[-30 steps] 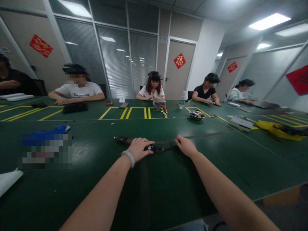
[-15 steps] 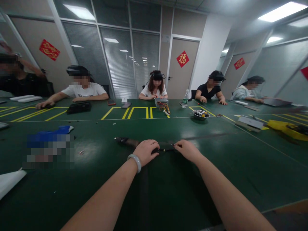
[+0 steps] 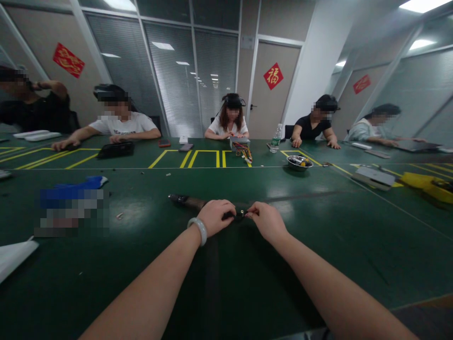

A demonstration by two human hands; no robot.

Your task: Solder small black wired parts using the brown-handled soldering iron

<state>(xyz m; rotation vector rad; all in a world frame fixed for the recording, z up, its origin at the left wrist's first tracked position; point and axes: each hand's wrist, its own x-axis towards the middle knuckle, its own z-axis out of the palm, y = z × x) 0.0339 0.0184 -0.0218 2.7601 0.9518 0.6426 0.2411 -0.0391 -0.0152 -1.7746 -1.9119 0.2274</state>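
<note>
Hands had drawn together; right hand (image 3: 268,221) slid in to meet left hand (image 3: 215,216), both now pinching the dark slender tool (image 3: 198,204) on the green table (image 3: 247,283).

A long green table (image 3: 106,264) carries yellow tape lines (image 3: 198,158) on its far half. A metal bowl (image 3: 299,162) sits right of centre, near a plastic bottle (image 3: 276,138). A grey box trailing coloured wires (image 3: 242,150) stands before a seated person (image 3: 229,123). A black pouch (image 3: 116,149) lies left, a blue cloth (image 3: 90,182) nearer. At far right lies something yellow (image 3: 424,182), perhaps a bag.
</note>
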